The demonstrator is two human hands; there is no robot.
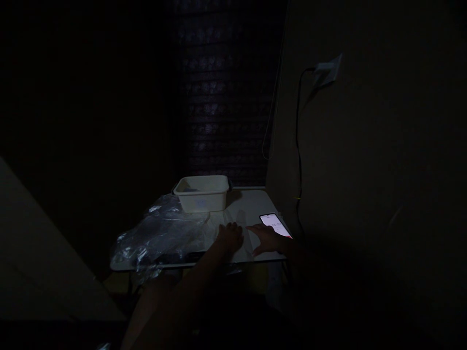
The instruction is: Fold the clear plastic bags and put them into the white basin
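Apparently flattens clear plastic sheeting (171,233) on the surface (257,200) with left hand (230,237); cannot tell if pinching. Holds right hand (269,239) spread; next, probably needs outward smoothing.

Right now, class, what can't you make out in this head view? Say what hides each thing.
All in the head view:
Bin: its front wall hides the bottom.
Phone: the right hand covers part of it.
Left hand: its back hides the palm, so its grip is unclear.
Floor under the table: lost in darkness.
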